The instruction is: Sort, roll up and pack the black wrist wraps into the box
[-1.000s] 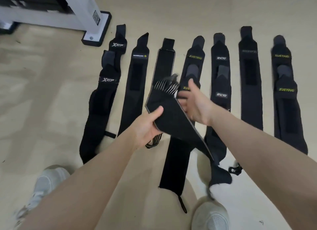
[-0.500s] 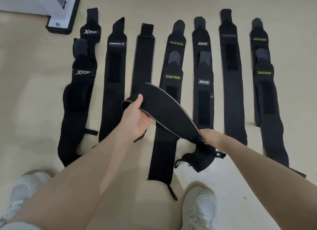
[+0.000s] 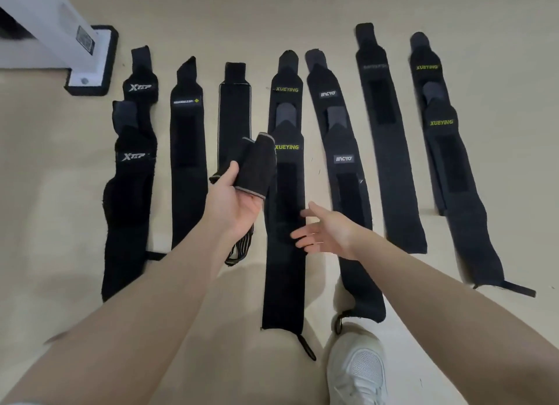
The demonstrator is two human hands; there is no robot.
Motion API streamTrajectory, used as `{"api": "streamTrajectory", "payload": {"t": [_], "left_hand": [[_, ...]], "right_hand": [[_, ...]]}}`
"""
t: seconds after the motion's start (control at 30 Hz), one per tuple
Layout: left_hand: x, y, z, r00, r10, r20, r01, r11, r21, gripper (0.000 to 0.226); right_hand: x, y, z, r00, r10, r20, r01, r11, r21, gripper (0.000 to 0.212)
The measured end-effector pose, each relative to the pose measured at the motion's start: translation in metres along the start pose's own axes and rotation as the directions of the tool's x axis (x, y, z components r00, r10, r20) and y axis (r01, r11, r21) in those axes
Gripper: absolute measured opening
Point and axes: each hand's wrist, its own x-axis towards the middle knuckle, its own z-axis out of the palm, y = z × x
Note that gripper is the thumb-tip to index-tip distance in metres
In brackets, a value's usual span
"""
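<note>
**Left hand holds folded wrap, right hand free, rest laid out on floor**

Left hand (image 3: 234, 202) is palm-up, thumb pinching a grey-edged wrap (image 3: 255, 165) that is folded over on itself; its striped elastic end (image 3: 240, 247) hangs below the wrist, down to the floor (image 3: 45, 193). Right hand (image 3: 326, 232) is just beside it, fingers spread and relaxed, holding nothing, hovering over the lower XUEYING wrap (image 3: 284, 253). The two hands are near each other but not touching.

Other wraps lie flat on the floor in a row of columns ahead of the hands, long sides roughly parallel. Left to right:
- XTEP pair (image 3: 130, 174), white logo on each, one overlapping the other.
- single wrap (image 3: 187, 162) with a small white label and a green diamond; text too blurred to read.
- grey-trimmed wrap (image 3: 234, 108), no readable label, directly beyond the left hand.
- XUEYING pair, yellow-green lettering, upper one (image 3: 286, 87) partly under the lower.
- pair (image 3: 341, 168) with white logo reading something like "IINCYO"; not sure of the letters.
- single wrap (image 3: 387, 150) with dark, unreadable label.
- second XUEYING pair (image 3: 444, 150), far right.

White shoe (image 3: 357, 371) at bottom, touching the thumb loop (image 3: 338, 323) of the fifth column. White post on a black-edged base (image 3: 90, 62) top left.
</note>
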Motion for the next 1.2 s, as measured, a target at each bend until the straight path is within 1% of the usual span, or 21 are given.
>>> {"api": "streamTrajectory", "payload": {"t": [0.1,0.17,0.23,0.3,0.4,0.5,0.53,0.57,0.6,0.63,0.67,0.7,0.73,0.77,0.8,0.83,0.9,0.93,1.0,1.1,1.2], "left_hand": [[-0.016,0.005,-0.007,0.991,-0.082,0.109,0.069,0.991,0.115,0.037],[-0.022,0.010,-0.018,0.987,-0.113,0.116,0.091,0.980,0.174,0.023],[-0.026,0.016,-0.036,0.972,-0.155,0.174,0.122,0.975,0.188,0.052],[-0.026,0.022,-0.059,0.940,-0.233,0.249,0.162,0.947,0.277,0.071],[-0.035,0.027,-0.087,0.889,-0.313,0.335,0.151,0.890,0.430,0.053],[-0.043,0.019,-0.104,0.894,-0.362,0.264,0.147,0.795,0.589,0.050],[-0.043,0.015,-0.107,0.912,-0.371,0.175,0.131,0.668,0.733,0.051],[-0.043,0.011,-0.112,0.929,-0.357,0.096,0.073,0.431,0.900,0.051],[-0.042,0.009,-0.116,0.934,-0.351,0.073,-0.031,0.124,0.992,0.049],[-0.040,0.009,-0.124,0.924,-0.367,0.106,-0.173,-0.154,0.973,0.042],[-0.037,0.011,-0.132,0.895,-0.420,0.147,-0.305,-0.338,0.891,0.034],[-0.036,0.014,-0.139,0.869,-0.465,0.168,-0.385,-0.424,0.820,0.027],[-0.036,0.017,-0.149,0.858,-0.481,0.177,-0.409,-0.434,0.802,0.031],[-0.037,0.022,-0.157,0.873,-0.464,0.147,-0.345,-0.376,0.860,0.044],[-0.041,0.027,-0.161,0.898,-0.431,0.089,-0.205,-0.231,0.951,0.057],[-0.045,0.030,-0.166,0.902,-0.430,0.034,-0.047,-0.020,0.999,0.062],[-0.055,0.031,-0.171,0.833,-0.553,0.030,0.264,0.446,0.855,0.061],[-0.062,0.031,-0.169,0.812,-0.582,0.051,0.359,0.565,0.743,0.063],[-0.071,0.025,-0.165,0.798,-0.602,0.010,0.505,0.677,0.536,0.068],[-0.072,0.009,-0.159,0.789,-0.532,-0.306,0.614,0.697,0.370,0.040],[-0.054,0.001,-0.155,0.776,-0.209,-0.595,0.560,0.661,0.499,0.015]], "right_hand": [[0.009,-0.026,0.030,0.988,-0.023,0.154,-0.036,0.928,0.370,0.079],[0.016,-0.044,0.045,0.985,-0.121,0.126,0.026,0.815,0.578,0.085],[0.017,-0.062,0.052,0.986,-0.166,0.020,0.104,0.699,0.707,0.083],[0.012,-0.078,0.053,0.977,-0.208,-0.044,0.171,0.649,0.741,0.082],[0.000,-0.098,0.058,0.963,-0.259,-0.078,0.248,0.728,0.639,0.051],[0.003,-0.104,0.068,0.972,-0.227,-0.067,0.228,0.818,0.528,0.034],[0.006,-0.104,0.071,0.975,-0.215,-0.064,0.216,0.825,0.522,0.034],[0.008,-0.104,0.075,0.974,-0.219,-0.053,0.214,0.826,0.521,0.036],[0.009,-0.104,0.078,0.968,-0.252,-0.012,0.221,0.825,0.520,0.040],[0.010,-0.104,0.080,0.954,-0.297,0.040,0.234,0.823,0.518,0.047],[0.011,-0.104,0.081,0.941,-0.330,0.071,0.247,0.817,0.520,0.051],[0.012,-0.105,0.082,0.933,-0.349,0.087,0.255,0.812,0.524,0.052],[0.013,-0.105,0.083,0.927,-0.366,0.085,0.271,0.807,0.525,0.049],[0.014,-0.106,0.084,0.923,-0.375,0.080,0.279,0.799,0.533,0.045],[0.014,-0.106,0.086,0.923,-0.376,0.081,0.272,0.786,0.556,0.040],[0.014,-0.105,0.089,0.927,-0.366,0.081,0.253,0.771,0.584,0.034],[0.013,-0.102,0.099,0.943,-0.330,0.031,0.252,0.774,0.581,0.026],[0.015,-0.102,0.103,0.951,-0.308,-0.033,0.273,0.782,0.560,0.026],[0.019,-0.105,0.107,0.953,-0.231,-0.196,0.302,0.791,0.532,0.037],[0.030,-0.110,0.108,0.952,-0.161,-0.259,0.250,0.898,0.362,0.059],[0.037,-0.108,0.112,0.957,-0.064,-0.283,0.124,0.972,0.200,0.098]]}}
